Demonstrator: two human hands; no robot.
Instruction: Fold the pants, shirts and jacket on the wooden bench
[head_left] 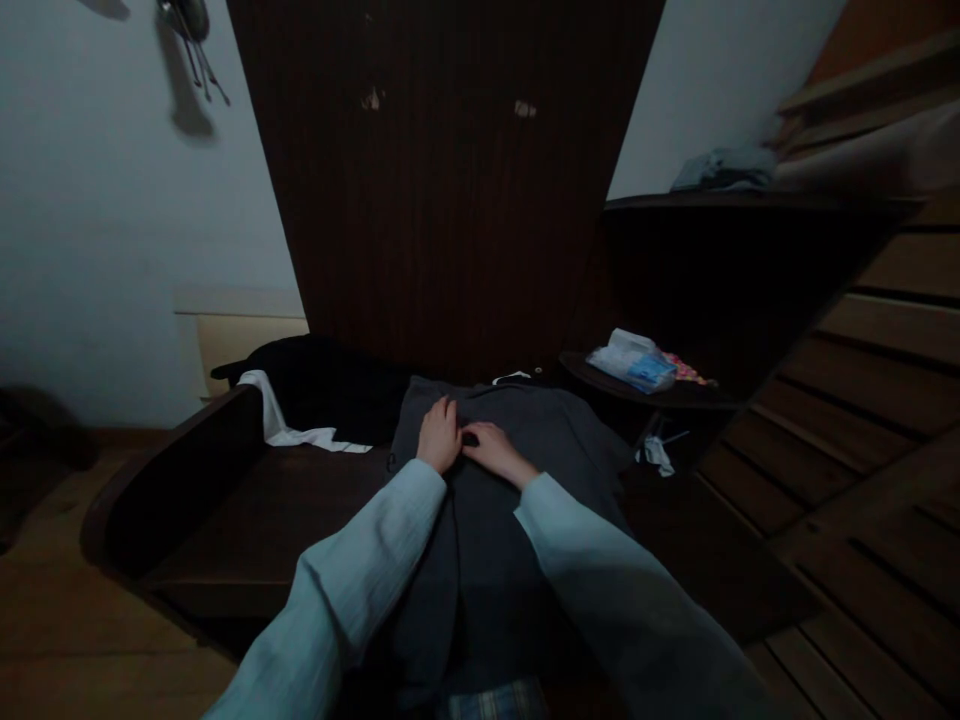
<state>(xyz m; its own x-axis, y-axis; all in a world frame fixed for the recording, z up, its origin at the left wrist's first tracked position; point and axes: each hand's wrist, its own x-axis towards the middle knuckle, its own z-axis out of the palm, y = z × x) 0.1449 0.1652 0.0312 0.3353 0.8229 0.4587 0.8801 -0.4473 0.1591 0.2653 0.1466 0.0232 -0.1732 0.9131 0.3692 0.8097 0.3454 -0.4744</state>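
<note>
A dark grey garment (525, 450) lies spread over a dark wooden bench (247, 520) in front of me. My left hand (439, 436) rests on the grey cloth near its top, fingers together and laid flat. My right hand (491, 450) lies right beside it, fingertips touching the left hand's, also pressed down on the cloth. Both arms wear pale long sleeves. The light is dim, so I cannot see whether the fingers pinch a fold or a button.
A black garment (322, 385) and a white cloth (289, 428) lie at the bench's back left. A small round table (645, 392) at right carries a plastic packet (630, 360). Wooden steps (862, 420) rise at right. A dark wooden panel (442, 190) stands behind.
</note>
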